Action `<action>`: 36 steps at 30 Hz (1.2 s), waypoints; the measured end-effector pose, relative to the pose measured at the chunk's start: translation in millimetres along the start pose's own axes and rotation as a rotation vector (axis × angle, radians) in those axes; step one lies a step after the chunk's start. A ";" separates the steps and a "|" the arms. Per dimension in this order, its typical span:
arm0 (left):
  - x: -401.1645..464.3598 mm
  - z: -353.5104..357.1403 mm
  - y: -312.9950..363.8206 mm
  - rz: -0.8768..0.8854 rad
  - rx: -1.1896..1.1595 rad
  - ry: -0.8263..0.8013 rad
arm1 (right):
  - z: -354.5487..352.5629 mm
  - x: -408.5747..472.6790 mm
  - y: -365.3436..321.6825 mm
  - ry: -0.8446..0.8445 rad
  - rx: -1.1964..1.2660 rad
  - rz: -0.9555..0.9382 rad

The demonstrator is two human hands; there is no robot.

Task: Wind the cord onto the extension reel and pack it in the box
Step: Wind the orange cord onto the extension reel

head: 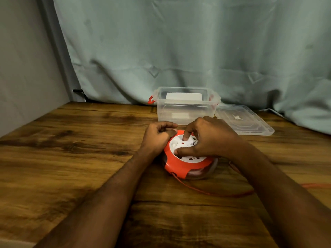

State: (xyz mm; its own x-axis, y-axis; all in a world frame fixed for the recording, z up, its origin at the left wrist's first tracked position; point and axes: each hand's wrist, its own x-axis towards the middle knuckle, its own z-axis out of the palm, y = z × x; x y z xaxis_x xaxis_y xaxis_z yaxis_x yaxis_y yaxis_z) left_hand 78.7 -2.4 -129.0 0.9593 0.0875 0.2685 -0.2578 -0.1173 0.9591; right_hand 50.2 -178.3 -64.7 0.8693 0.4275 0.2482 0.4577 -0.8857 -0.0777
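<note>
The right hand (pixel 206 138) had its forefinger and thumb curled down onto the white socket face of the extension reel (pixel 186 158), just right of centre frame. The left hand (pixel 157 136) was curled against the reel's orange rim, fingers folded together. The orange cord (pixel 206 191) trailed from the reel's front toward the right edge. Behind the reel stood the clear box (pixel 186 106), open, its lid (pixel 245 120) flat on the wooden table (pixel 71 158) to its right.
</note>
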 end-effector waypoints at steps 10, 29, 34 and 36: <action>-0.6 0.6 0.7 -0.026 -0.019 -0.003 | 12.2 -2.5 -15.1 0.158 -0.062 0.312; 0.3 -1.7 0.1 -0.020 0.009 -0.006 | -8.5 -1.6 1.3 -0.149 0.214 -0.094; 0.7 -0.7 -0.5 -0.027 -0.001 0.006 | -8.6 -1.5 4.5 -0.225 0.175 -0.140; 0.1 -0.4 0.6 -0.032 -0.002 0.011 | -8.4 -1.9 6.3 -0.224 0.167 -0.152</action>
State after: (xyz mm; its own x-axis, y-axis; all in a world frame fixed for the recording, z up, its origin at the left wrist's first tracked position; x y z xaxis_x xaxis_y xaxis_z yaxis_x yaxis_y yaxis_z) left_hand 78.5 -2.1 -128.3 0.9658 0.1024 0.2384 -0.2269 -0.1126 0.9674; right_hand 49.9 -186.2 -57.5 0.7994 0.5985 0.0521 0.5940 -0.7744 -0.2179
